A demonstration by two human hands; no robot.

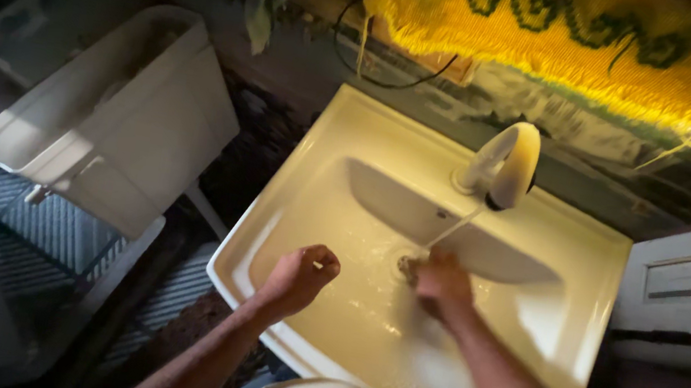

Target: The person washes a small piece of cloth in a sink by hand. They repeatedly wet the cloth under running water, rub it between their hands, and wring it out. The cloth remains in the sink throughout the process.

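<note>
White cistern (116,110) sat at 9 o'clock, well apart from the sink (315,153). Your left hand (301,274) hung over the basin at 7 o'clock, grip curled into a loose fist, holding nothing visible. Your right hand (442,281) was at the drain under the water stream (456,227); grip blurred, can't tell. Tap (505,163) at 12 o'clock, yellow rug (588,39) above.

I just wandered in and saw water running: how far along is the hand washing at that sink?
Done: the tap is on, a thin stream falling into the white sink. In hand: the right hand is under the stream by the drain, and the left hand is curled over the basin, apart from it. Left: shutting the tap. No soap shows.
</note>
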